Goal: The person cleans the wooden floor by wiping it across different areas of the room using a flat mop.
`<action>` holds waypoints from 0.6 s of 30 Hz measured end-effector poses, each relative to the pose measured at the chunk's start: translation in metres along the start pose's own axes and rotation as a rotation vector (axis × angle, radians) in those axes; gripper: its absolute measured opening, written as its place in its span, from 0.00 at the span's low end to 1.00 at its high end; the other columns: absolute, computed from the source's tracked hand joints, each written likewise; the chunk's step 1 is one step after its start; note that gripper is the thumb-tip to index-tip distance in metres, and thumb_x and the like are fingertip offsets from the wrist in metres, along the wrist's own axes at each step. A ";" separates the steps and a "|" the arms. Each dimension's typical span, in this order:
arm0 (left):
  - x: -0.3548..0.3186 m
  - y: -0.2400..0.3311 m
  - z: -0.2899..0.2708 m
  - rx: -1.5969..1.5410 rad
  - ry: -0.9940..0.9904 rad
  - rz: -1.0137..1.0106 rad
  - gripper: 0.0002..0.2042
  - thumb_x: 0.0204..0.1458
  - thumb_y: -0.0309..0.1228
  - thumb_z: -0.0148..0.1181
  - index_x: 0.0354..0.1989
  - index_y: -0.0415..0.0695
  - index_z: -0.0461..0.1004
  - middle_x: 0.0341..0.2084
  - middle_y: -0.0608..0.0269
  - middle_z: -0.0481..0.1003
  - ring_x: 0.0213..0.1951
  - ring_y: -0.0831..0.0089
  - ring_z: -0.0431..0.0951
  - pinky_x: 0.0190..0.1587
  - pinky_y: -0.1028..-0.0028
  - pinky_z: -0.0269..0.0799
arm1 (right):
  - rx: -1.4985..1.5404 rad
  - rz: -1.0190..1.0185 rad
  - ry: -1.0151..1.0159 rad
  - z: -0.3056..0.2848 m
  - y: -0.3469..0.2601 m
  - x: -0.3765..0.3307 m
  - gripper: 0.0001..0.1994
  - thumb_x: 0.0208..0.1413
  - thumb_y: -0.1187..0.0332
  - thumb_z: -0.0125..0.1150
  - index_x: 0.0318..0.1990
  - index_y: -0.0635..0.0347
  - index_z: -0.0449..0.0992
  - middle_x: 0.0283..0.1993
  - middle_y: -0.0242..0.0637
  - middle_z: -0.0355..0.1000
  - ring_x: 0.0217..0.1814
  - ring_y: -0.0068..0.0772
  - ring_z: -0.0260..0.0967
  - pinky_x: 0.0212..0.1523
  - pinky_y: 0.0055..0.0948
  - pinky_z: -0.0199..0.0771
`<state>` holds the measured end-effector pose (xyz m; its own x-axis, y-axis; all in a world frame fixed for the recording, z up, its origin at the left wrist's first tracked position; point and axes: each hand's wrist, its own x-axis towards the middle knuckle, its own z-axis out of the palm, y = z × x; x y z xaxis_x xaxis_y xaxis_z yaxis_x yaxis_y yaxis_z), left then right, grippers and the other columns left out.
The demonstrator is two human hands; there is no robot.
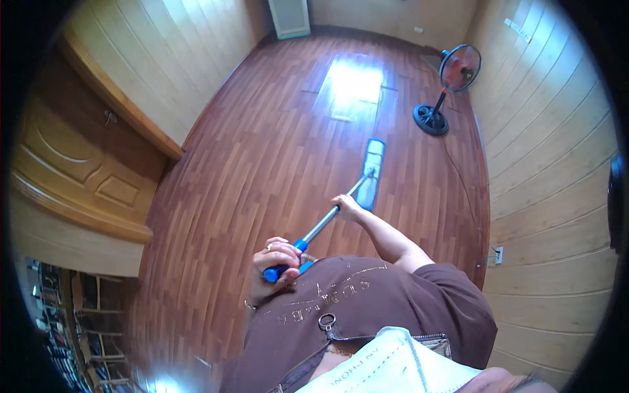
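Note:
A flat mop with a long blue head [371, 191] rests on the wood-patterned floor ahead of me. Its silver pole [320, 226] slants back toward my body and ends in a blue handle grip. Near that end, my left hand [276, 261] is wrapped round the blue grip, with a ring on one finger and a band at the wrist. Farther down, my right hand [347, 208] is closed round the metal pole, close to the mop head. The lower end of the pole joins the middle of the head.
A standing fan [431, 120] with a round black base is at the far right, its cord along the right wall. To the left is a wooden door [85, 137]. Loaded shelves [98, 327] stand at the lower left, and a white panel-like object [289, 18] at the back.

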<state>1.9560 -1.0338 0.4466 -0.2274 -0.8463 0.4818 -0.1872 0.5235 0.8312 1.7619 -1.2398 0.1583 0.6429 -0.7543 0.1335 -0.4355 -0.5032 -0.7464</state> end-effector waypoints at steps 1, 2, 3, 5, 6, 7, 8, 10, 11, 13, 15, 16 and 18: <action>0.015 -0.011 -0.003 -0.019 -0.066 0.002 0.10 0.42 0.35 0.70 0.27 0.42 0.77 0.26 0.62 0.78 0.37 0.66 0.78 0.47 0.66 0.65 | -0.029 0.075 0.018 -0.008 0.011 -0.007 0.09 0.35 0.64 0.65 0.21 0.58 0.73 0.25 0.46 0.71 0.34 0.55 0.70 0.34 0.46 0.70; 0.030 -0.021 -0.006 -0.063 -0.107 0.001 0.11 0.42 0.34 0.71 0.27 0.41 0.77 0.27 0.62 0.78 0.37 0.65 0.78 0.47 0.66 0.66 | -0.067 0.125 0.011 -0.020 0.017 -0.009 0.10 0.36 0.62 0.65 0.22 0.57 0.74 0.27 0.46 0.73 0.37 0.54 0.71 0.35 0.46 0.70; 0.047 -0.028 -0.003 -0.110 -0.144 -0.023 0.11 0.42 0.33 0.71 0.27 0.42 0.77 0.27 0.62 0.78 0.37 0.65 0.79 0.48 0.66 0.67 | -0.111 0.165 0.088 -0.028 0.036 -0.017 0.10 0.37 0.61 0.66 0.25 0.56 0.75 0.30 0.45 0.74 0.40 0.51 0.72 0.36 0.46 0.71; 0.061 -0.047 -0.007 -0.146 -0.206 -0.070 0.10 0.42 0.32 0.71 0.28 0.42 0.77 0.29 0.61 0.79 0.40 0.64 0.79 0.48 0.65 0.68 | -0.189 0.289 0.131 -0.040 0.042 -0.028 0.10 0.37 0.60 0.67 0.26 0.54 0.77 0.32 0.43 0.75 0.41 0.50 0.72 0.37 0.47 0.71; 0.067 -0.055 -0.012 -0.144 -0.262 -0.063 0.10 0.43 0.32 0.71 0.29 0.42 0.77 0.30 0.61 0.79 0.42 0.63 0.79 0.48 0.66 0.69 | -0.207 0.332 0.151 -0.044 0.041 -0.034 0.10 0.37 0.61 0.67 0.27 0.53 0.77 0.32 0.43 0.75 0.41 0.49 0.72 0.38 0.47 0.71; 0.071 -0.064 -0.017 -0.142 -0.318 -0.059 0.10 0.43 0.32 0.71 0.29 0.42 0.77 0.31 0.60 0.79 0.43 0.63 0.79 0.48 0.66 0.69 | -0.223 0.377 0.171 -0.044 0.041 -0.042 0.10 0.37 0.61 0.67 0.27 0.52 0.77 0.33 0.42 0.75 0.42 0.48 0.72 0.38 0.46 0.71; 0.077 -0.071 -0.021 -0.179 -0.398 -0.074 0.09 0.44 0.31 0.70 0.30 0.42 0.77 0.33 0.59 0.79 0.45 0.61 0.79 0.50 0.65 0.69 | -0.218 0.426 0.206 -0.041 0.047 -0.052 0.09 0.38 0.62 0.67 0.28 0.52 0.77 0.33 0.41 0.75 0.42 0.49 0.72 0.38 0.46 0.71; 0.095 -0.082 -0.023 -0.305 -0.541 -0.105 0.09 0.45 0.30 0.70 0.32 0.40 0.78 0.37 0.55 0.79 0.47 0.60 0.76 0.55 0.61 0.68 | -0.198 0.389 0.460 -0.024 0.076 -0.085 0.09 0.39 0.64 0.66 0.27 0.57 0.77 0.33 0.46 0.75 0.42 0.51 0.71 0.40 0.44 0.71; 0.095 -0.080 -0.029 -0.349 -0.545 -0.201 0.09 0.45 0.28 0.70 0.34 0.40 0.78 0.38 0.56 0.78 0.49 0.60 0.75 0.56 0.60 0.66 | -0.178 0.355 0.448 -0.024 0.062 -0.084 0.08 0.38 0.67 0.64 0.27 0.58 0.76 0.33 0.48 0.74 0.41 0.53 0.71 0.41 0.43 0.71; 0.099 -0.084 -0.036 -0.463 -0.570 -0.281 0.09 0.45 0.27 0.69 0.35 0.40 0.78 0.40 0.57 0.78 0.52 0.59 0.73 0.58 0.57 0.65 | -0.171 0.425 0.468 -0.019 0.053 -0.096 0.06 0.38 0.68 0.63 0.26 0.58 0.75 0.32 0.47 0.74 0.40 0.53 0.70 0.41 0.44 0.70; 0.104 -0.091 -0.041 -0.494 -0.570 -0.278 0.08 0.47 0.29 0.68 0.33 0.41 0.77 0.38 0.58 0.78 0.53 0.61 0.73 0.57 0.60 0.66 | -0.200 0.482 0.470 -0.013 0.043 -0.106 0.07 0.38 0.67 0.63 0.25 0.58 0.75 0.31 0.48 0.74 0.40 0.54 0.70 0.41 0.45 0.70; 0.107 -0.094 -0.045 -0.527 -0.595 -0.329 0.08 0.46 0.28 0.69 0.34 0.41 0.78 0.39 0.58 0.78 0.53 0.60 0.72 0.58 0.58 0.65 | -0.197 0.532 0.427 -0.011 0.042 -0.110 0.07 0.38 0.67 0.63 0.25 0.58 0.75 0.31 0.48 0.74 0.39 0.54 0.70 0.40 0.46 0.70; 0.109 -0.098 -0.052 -0.546 -0.609 -0.385 0.08 0.45 0.28 0.69 0.33 0.42 0.78 0.39 0.58 0.78 0.53 0.58 0.72 0.60 0.54 0.63 | -0.187 0.569 0.392 -0.012 0.028 -0.110 0.05 0.39 0.68 0.60 0.24 0.58 0.74 0.30 0.50 0.73 0.39 0.56 0.70 0.38 0.48 0.70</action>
<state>1.9992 -1.1822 0.4320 -0.7382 -0.6733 0.0423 0.0896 -0.0358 0.9953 1.6716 -1.1754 0.1304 0.0253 -0.9997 0.0076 -0.7592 -0.0242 -0.6504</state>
